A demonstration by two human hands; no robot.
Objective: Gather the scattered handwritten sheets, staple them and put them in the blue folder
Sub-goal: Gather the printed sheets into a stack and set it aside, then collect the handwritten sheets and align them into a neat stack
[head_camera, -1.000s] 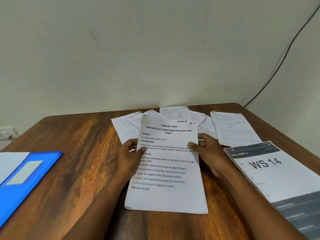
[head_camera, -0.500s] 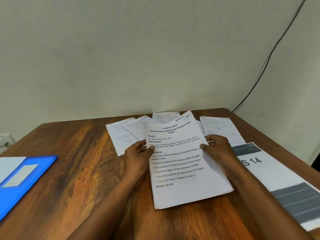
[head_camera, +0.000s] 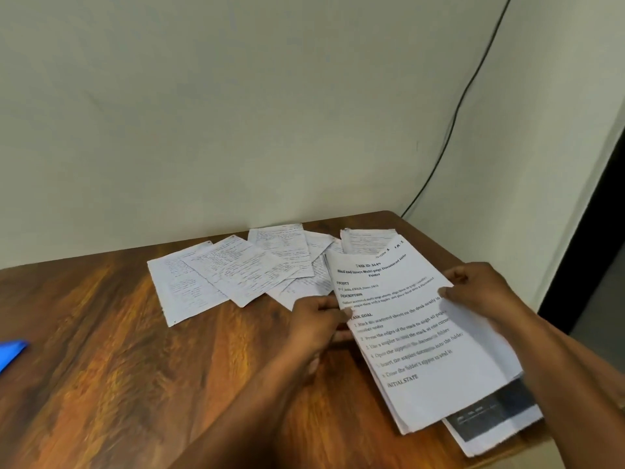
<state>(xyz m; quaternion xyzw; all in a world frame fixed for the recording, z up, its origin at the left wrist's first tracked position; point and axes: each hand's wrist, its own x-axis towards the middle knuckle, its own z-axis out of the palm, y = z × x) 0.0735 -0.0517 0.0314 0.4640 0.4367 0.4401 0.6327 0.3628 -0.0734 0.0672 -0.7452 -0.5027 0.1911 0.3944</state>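
Printed instruction sheet point(head_camera: 411, 336) is moving rightward; both hands, left hand point(head_camera: 316, 321) and right hand point(head_camera: 480, 291), are pinching its edges. Handwritten sheets point(head_camera: 243, 272) are lying scattered on bench point(head_camera: 101, 367); risk: dragging them.

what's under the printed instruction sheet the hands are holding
Under the white printed instruction sheet, a white stack with a dark grey banner shows at the near end. The rest is covered, and some far handwritten sheets are partly hidden.
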